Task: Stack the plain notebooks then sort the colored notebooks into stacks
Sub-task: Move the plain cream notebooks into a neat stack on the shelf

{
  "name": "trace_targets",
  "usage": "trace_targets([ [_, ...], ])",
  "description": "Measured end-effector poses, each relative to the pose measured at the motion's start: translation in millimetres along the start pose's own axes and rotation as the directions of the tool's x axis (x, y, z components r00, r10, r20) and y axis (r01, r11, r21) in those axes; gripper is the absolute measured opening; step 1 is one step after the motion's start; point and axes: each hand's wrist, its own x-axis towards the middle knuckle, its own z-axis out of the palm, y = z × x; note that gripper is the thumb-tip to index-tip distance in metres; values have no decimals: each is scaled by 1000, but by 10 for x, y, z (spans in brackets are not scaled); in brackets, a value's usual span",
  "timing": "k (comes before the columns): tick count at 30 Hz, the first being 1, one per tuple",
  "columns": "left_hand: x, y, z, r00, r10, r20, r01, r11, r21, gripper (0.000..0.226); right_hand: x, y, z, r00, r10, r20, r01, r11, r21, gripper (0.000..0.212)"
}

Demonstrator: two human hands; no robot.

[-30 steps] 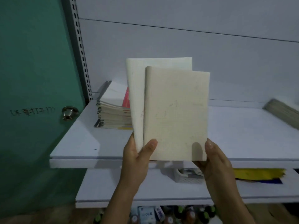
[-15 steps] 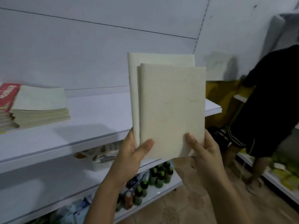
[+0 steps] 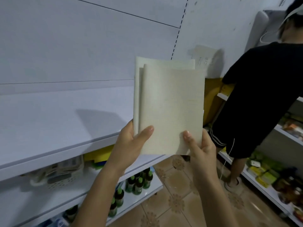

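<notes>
Fingers (image 3: pixel 144 133) around plain notebooks (image 3: pixel 172 108)

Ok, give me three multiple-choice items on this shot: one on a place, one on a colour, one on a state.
1. Where are the dark green-capped bottles?
A. bottom shelf, near the floor
B. top shelf
C. in a hand

2. What colour are the held plain notebooks?
A. red
B. cream
C. blue

3. How are the notebooks held?
A. lying flat on the shelf
B. by one hand only
C. upright, gripped at their lower edge by both hands

Answers: 1 A, they stand on the lowest board beside the tiles. 2 B, the covers are off-white. 3 C, the left hand and the right hand each pinch a bottom corner.
</notes>
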Motion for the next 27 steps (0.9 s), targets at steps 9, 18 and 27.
trace_targets([
  [9,1551,-275,422,990,-110,89,100,989,106,22,1440,374,-117,978,-61,-199,42,994,-98,10],
  [18,2210,-643,678,993,-53,102,35,985,168,24,2216,930,-211,952,12,-305,-35,997,-69,7],
  [27,2962,-804,989,965,69,-252,41,912,408,26,3377,1155,-246,996,14,-84,-21,997,-74,3],
])
